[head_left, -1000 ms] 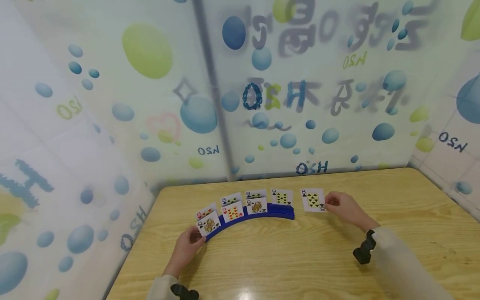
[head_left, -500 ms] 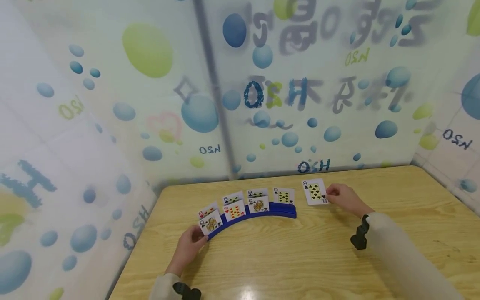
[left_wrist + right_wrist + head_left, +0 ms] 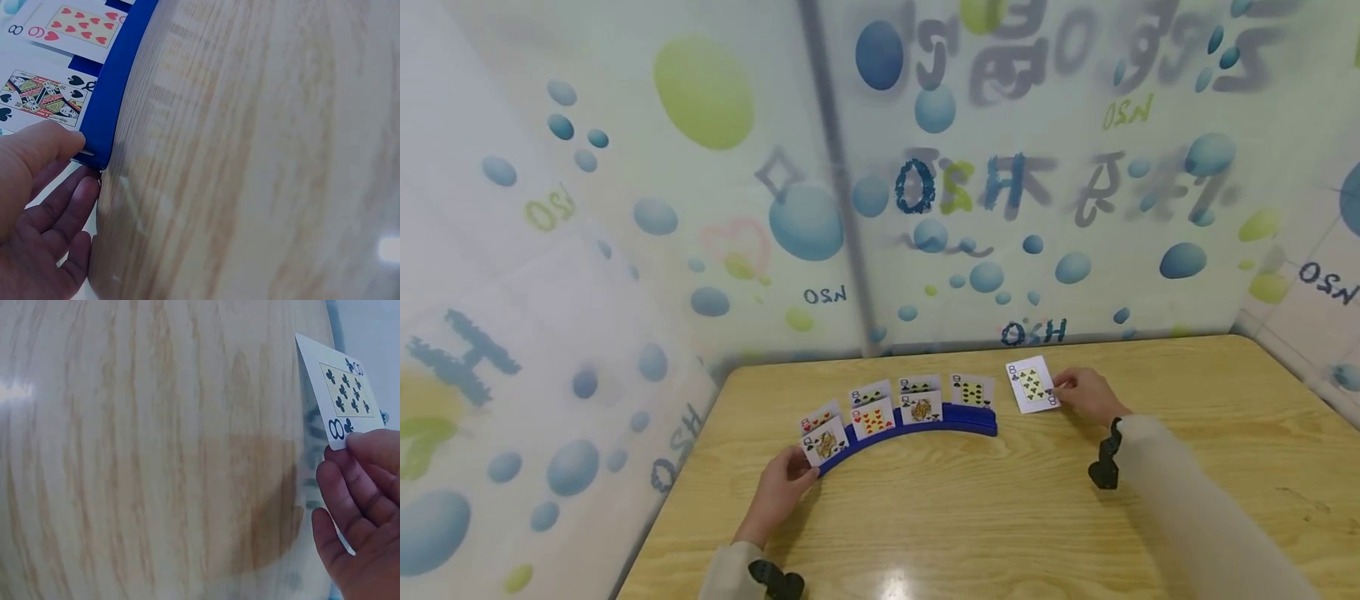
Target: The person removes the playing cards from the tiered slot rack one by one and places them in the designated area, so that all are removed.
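A curved blue card holder (image 3: 973, 421) stands on the table with playing cards in two rows. Its front row has a queen of spades (image 3: 826, 444), a nine of hearts (image 3: 874, 419) and another black queen (image 3: 921, 408). My left hand (image 3: 781, 493) grips the holder's left end, thumb over the queen's lower corner in the left wrist view, fingers behind. To the right of the holder, my right hand (image 3: 1086, 394) pinches an eight of clubs (image 3: 1032, 384) by its lower right corner. That card is tilted, face toward me, apart from the holder.
Behind the front cards a back row shows partly, with a black nine (image 3: 973, 390) uncovered at its right. The wooden table (image 3: 970, 517) meets a wall (image 3: 940, 275) printed with bubbles at its far edge. Each wrist wears a black camera mount (image 3: 1105, 460).
My right hand has moved the eight of clubs slightly up and away from the holder, tilting it anticlockwise. The left hand keeps its grip on the holder's end. The head view has shifted slightly.
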`<state>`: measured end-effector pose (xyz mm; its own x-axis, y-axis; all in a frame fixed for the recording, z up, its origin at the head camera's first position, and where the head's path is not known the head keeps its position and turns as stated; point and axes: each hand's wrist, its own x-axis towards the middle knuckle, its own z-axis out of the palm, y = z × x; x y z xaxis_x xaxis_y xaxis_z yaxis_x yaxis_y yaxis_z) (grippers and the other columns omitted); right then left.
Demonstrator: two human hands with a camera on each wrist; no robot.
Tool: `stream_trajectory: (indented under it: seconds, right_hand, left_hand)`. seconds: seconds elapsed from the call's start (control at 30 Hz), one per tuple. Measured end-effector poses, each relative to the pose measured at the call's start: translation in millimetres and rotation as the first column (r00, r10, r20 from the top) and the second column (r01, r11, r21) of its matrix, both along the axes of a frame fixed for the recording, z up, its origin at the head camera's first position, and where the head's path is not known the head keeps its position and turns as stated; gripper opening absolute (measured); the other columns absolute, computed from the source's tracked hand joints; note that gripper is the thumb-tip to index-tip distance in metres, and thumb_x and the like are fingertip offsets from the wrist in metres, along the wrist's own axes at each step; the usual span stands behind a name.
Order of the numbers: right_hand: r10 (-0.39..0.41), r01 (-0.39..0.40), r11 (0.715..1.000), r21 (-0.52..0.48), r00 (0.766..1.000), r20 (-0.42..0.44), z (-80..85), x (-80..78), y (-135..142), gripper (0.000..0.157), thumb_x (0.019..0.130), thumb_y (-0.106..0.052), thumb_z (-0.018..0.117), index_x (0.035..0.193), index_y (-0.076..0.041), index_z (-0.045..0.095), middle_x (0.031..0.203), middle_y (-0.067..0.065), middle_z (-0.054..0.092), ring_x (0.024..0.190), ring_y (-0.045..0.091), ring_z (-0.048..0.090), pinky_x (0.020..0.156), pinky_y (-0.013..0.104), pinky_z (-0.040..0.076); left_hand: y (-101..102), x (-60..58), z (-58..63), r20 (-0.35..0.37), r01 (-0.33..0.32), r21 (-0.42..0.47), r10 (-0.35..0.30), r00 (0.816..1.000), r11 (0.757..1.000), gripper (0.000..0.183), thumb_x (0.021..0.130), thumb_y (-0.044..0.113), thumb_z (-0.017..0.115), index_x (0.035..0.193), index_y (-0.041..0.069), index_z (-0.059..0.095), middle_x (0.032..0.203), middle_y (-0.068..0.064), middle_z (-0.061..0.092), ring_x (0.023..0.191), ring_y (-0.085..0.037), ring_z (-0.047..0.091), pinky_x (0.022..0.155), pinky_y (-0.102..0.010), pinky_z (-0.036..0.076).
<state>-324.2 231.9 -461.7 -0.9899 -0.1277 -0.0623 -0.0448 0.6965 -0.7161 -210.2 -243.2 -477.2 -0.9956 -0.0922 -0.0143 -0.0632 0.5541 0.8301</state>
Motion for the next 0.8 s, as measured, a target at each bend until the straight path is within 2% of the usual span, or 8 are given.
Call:
stream_trajectory:
  seconds: [0.33, 0.8]
  right_hand:
    - [-0.068, 0.068, 0.998, 0.017, 0.998, 0.017, -6.3, 2.0, -2.9, 0.027, 0.088, -0.008, 0.056, 0.106, 0.012, 0.06, 0.106, 0.027, 0.057, 0.091, 0.033, 0.051, 0.08, 0.047, 0.043]
    - [-0.097, 0.098, 0.995, 0.037, 0.995, -0.019, -3.4, 5.5, -8.9, 0.024, 0.086, -0.007, 0.057, 0.101, 0.011, 0.062, 0.095, 0.024, 0.06, 0.081, 0.028, 0.054, 0.07, 0.039, 0.044]
  left_hand:
    - [1.5, 2.0, 2.1, -0.028, 0.011, 0.005, -0.011, 1.0, 1.0, 0.022, 0.084, 0.003, 0.062, 0.103, -0.005, 0.056, 0.095, -0.01, 0.06, 0.086, -0.02, 0.056, 0.074, -0.033, 0.048]
    - [1.5, 3.6, 2.4, -0.014, 0.007, 0.005, -0.007, 1.0, 1.0, 0.023, 0.085, 0.004, 0.061, 0.106, -0.004, 0.055, 0.099, -0.01, 0.059, 0.09, -0.021, 0.056, 0.077, -0.034, 0.048]
